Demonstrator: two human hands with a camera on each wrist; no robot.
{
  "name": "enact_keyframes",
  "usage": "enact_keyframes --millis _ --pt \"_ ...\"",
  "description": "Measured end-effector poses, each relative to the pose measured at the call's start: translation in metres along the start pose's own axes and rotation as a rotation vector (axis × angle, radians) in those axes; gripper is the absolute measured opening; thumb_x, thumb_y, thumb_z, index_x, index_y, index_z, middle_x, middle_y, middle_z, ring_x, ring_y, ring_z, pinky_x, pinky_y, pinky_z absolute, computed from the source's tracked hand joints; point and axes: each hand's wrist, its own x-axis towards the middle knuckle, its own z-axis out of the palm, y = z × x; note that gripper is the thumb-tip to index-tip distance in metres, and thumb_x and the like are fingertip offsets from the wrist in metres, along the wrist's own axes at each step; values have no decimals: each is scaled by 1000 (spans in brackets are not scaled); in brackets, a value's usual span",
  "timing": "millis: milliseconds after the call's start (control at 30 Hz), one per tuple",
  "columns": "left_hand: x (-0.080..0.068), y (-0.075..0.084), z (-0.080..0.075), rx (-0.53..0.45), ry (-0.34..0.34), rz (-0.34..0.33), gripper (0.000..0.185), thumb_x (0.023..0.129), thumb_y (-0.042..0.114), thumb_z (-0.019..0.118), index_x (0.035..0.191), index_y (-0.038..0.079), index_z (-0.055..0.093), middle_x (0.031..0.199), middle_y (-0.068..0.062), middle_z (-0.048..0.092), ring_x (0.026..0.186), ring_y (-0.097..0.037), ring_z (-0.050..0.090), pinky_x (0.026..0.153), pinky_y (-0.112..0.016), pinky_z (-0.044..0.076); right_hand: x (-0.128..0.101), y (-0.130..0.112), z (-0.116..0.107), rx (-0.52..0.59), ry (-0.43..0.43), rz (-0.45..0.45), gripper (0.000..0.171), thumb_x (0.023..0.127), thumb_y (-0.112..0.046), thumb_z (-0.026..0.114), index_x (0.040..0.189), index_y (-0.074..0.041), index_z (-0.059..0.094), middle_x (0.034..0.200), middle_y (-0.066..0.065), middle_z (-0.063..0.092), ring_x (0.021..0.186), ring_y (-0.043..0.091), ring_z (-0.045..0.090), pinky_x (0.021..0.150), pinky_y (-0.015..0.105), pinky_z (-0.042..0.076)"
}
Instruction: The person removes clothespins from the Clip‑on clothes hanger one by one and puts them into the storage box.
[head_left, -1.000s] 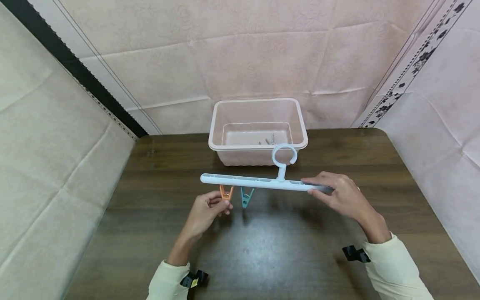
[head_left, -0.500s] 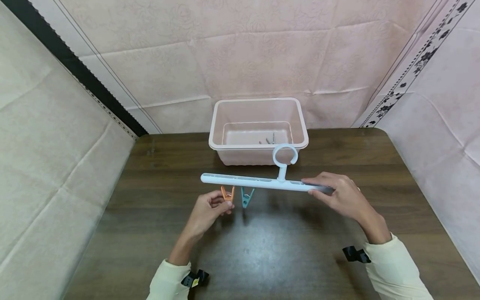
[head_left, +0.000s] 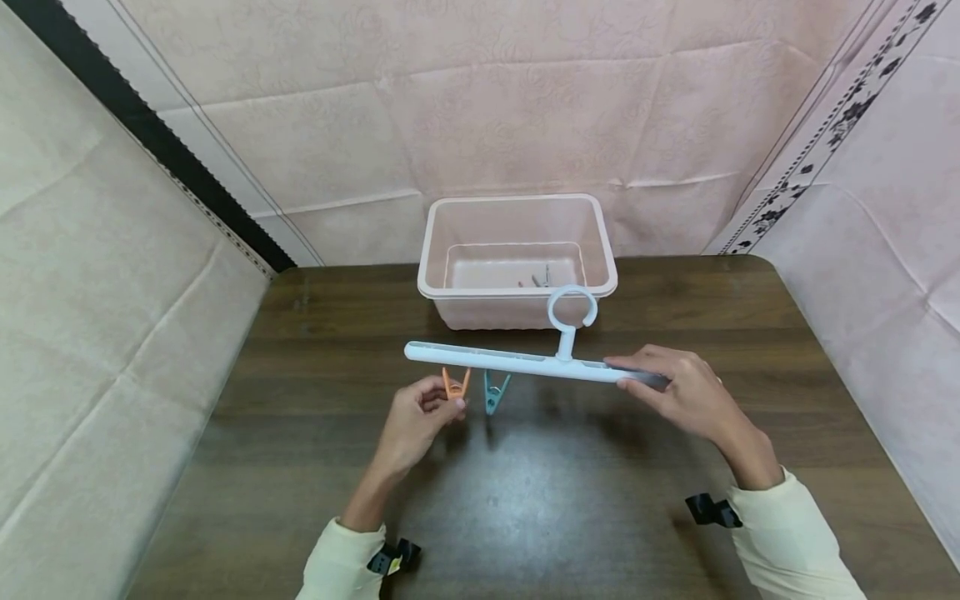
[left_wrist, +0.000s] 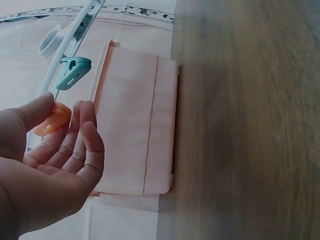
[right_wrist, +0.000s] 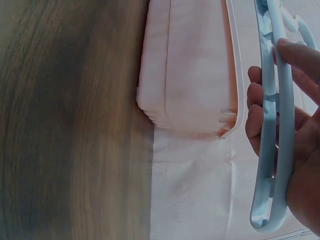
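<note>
My right hand (head_left: 690, 393) grips the right end of a light blue clothes hanger (head_left: 487, 359), held level above the table with its round hook toward the bin. In the right wrist view, the fingers wrap the hanger's slotted bar (right_wrist: 285, 125). A teal clothespin (head_left: 492, 400) hangs clipped to the lower bar, left of the hook. Farther left, my left hand (head_left: 414, 423) pinches an orange clothespin (head_left: 456, 390) at that same bar. In the left wrist view, thumb and index finger press the orange clothespin (left_wrist: 54, 120), its far end hidden behind the fingers.
Behind the hanger a pale pink plastic bin (head_left: 517, 314) stands at the table's back edge, with a few small items inside near its front wall. The brown wooden table (head_left: 525, 500) spreads below the hands. Pale patterned sheets (head_left: 525, 117) enclose the back and both sides.
The hanger's left end has risen slightly, and my left hand has shifted a little up and right with the orange clothespin. My right hand keeps its grip.
</note>
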Motion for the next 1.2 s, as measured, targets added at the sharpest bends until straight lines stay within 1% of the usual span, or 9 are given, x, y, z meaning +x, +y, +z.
enact_keyframes --millis 100,167,333,467,600,700,833,1033,1200 --pt "0 2 2 6 22 4 11 93 -1 69 104 -3 67 94 -19 72 79 -28 70 77 -49 55 -1 0 0 5 4 -7 35 85 -4 80 116 -20 77 97 -10 70 67 7 52 57 22 41" --pt "-1 4 4 14 42 19 11 93 -1 68 104 -2 67 94 -19 72 78 -26 70 76 -50 55 -1 0 0 7 4 -9 35 85 -4 79 116 -20 77 97 -10 70 67 7 52 57 22 41" --pt "-2 6 8 86 109 107 11 91 -4 70 101 -5 65 91 -20 72 73 -27 71 69 -48 56 -1 1 0 12 5 -23 35 85 -3 79 116 -19 77 96 -9 70 67 7 52 58 22 41" --pt "-3 6 11 156 145 159 13 90 -7 70 99 -4 61 88 -18 73 69 -26 71 63 -40 58 -1 1 0 12 6 -21 35 85 -3 79 116 -18 77 96 -9 70 67 7 52 57 22 41" --pt "-3 7 13 264 165 213 14 91 -6 70 99 -2 59 82 -11 72 66 -23 70 57 -28 55 -2 2 0 13 -1 -7 35 85 -4 79 116 -18 77 97 -9 70 67 8 52 57 23 41" --pt "-2 8 13 376 186 272 16 91 -3 71 101 -1 59 78 -6 69 63 -17 67 52 -26 50 -2 1 -1 12 0 0 35 85 -2 79 116 -18 77 97 -9 70 67 8 52 57 23 41" --pt "-1 10 13 502 231 327 16 90 -1 73 104 -2 64 73 -2 67 59 -10 60 49 -26 45 -2 0 -3 4 9 -1 36 84 -2 79 116 -18 77 94 -10 69 66 7 52 56 22 40" --pt "-3 12 15 597 286 368 17 89 0 74 104 -6 69 71 -4 66 56 -12 56 48 -26 46 -1 0 -2 8 7 0 35 85 -3 79 117 -19 77 94 -11 69 66 7 52 57 22 40" --pt "-6 10 18 735 340 510 18 89 -1 74 102 -10 65 72 -11 62 57 -21 57 50 -36 51 -2 1 -1 13 1 0 36 85 -2 79 117 -17 77 95 -8 70 69 8 54 58 23 42"
